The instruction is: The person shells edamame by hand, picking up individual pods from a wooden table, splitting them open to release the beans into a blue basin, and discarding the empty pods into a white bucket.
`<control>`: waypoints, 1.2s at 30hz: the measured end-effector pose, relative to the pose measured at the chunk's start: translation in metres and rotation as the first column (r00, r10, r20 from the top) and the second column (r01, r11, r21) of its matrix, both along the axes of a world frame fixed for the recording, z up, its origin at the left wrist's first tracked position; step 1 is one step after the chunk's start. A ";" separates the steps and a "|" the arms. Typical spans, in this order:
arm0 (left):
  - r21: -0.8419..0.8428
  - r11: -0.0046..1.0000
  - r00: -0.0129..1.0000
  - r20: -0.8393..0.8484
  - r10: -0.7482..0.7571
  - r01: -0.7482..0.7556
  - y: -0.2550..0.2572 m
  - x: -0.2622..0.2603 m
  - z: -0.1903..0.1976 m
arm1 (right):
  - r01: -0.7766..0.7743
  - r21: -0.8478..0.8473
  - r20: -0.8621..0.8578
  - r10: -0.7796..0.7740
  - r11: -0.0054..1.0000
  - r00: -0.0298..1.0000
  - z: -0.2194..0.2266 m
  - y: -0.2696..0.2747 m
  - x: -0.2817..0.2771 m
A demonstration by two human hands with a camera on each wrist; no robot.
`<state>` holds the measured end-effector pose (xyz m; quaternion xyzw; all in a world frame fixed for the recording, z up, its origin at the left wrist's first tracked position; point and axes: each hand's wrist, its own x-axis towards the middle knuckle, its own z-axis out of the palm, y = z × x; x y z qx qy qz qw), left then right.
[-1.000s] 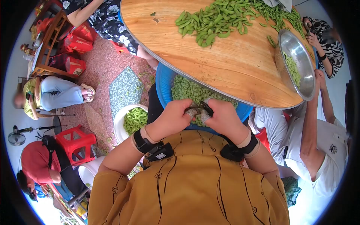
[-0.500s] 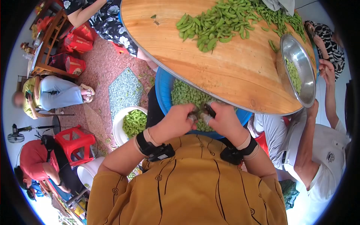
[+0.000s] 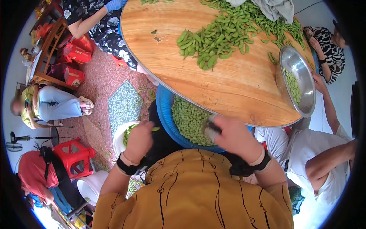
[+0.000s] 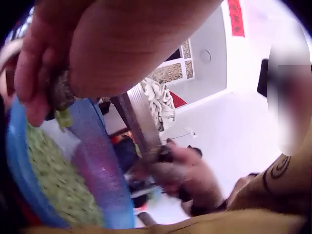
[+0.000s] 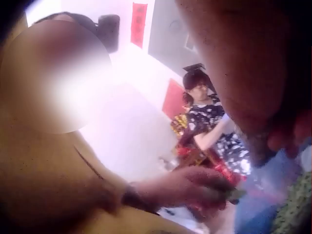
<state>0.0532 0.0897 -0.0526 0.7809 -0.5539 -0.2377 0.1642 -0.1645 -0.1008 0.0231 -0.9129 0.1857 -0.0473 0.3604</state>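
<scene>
My left hand (image 3: 139, 142) pinches a green pod (image 3: 155, 129) beside the white bucket (image 3: 119, 139) of pods. In the left wrist view its fingers curl close to the lens, with a bit of green (image 4: 63, 119) below them. Over the right part of the blue basin (image 3: 163, 110) hangs my right hand (image 3: 234, 137), fingers bent, with greyish coverings and something dark at the tips; whether it grips anything is unclear. Shelled green beans (image 3: 190, 122) fill the basin. The right wrist view shows my left hand (image 5: 187, 187) with green at its fingertips.
The round wooden table (image 3: 160, 49) overhangs the basin and carries a pile of pods (image 3: 213, 42) and a metal colander (image 3: 309, 89) with beans. A person in a white shirt (image 3: 316, 152) sits at the right; a red stool (image 3: 74, 156) stands at the left.
My hands, close together over the basin before, are now apart: the left has moved left to beside the white bucket, while the right remains over the basin. The head view has shifted.
</scene>
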 end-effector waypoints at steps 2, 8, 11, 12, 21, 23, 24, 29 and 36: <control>0.080 0.968 0.924 0.327 0.200 -0.238 0.015 0.005 -0.004 | 0.233 -0.095 0.198 -0.211 0.968 0.957 0.016 -0.018 0.019; -0.106 0.974 0.980 -0.017 0.200 -0.201 -0.006 -0.006 0.025 | 0.460 -0.368 0.226 -0.402 0.808 0.887 -0.003 -0.089 0.082; -0.318 0.941 0.993 -0.072 0.095 -0.113 -0.025 -0.018 0.030 | 0.478 -0.414 0.185 -0.442 0.775 0.877 0.000 -0.090 0.082; -0.314 0.943 0.991 -0.108 0.079 -0.110 -0.030 -0.023 0.035 | 0.493 -0.396 0.191 -0.455 0.775 0.870 0.002 -0.087 0.078; -0.688 0.725 0.983 -0.144 -0.115 -0.016 -0.101 -0.044 0.058 | 0.349 0.255 0.185 -0.400 0.902 0.898 0.015 -0.056 0.010; -0.352 0.905 0.681 -0.725 -0.103 -0.238 -0.112 -0.048 0.071 | 0.283 0.345 0.189 -0.362 0.895 0.913 0.029 -0.041 0.003; -0.349 0.907 0.680 -0.726 -0.102 -0.237 -0.114 -0.046 0.080 | 0.262 0.460 0.127 -0.355 0.848 0.926 0.036 -0.036 -0.001; 0.161 0.978 -0.311 -0.930 0.195 0.131 -0.105 -0.043 0.071 | 0.207 0.557 0.105 -0.316 0.804 0.943 0.029 -0.033 -0.010; -0.015 0.981 0.174 -0.985 0.020 -0.194 -0.099 -0.055 0.068 | 0.237 0.702 0.041 -0.370 0.672 0.928 0.025 -0.008 -0.012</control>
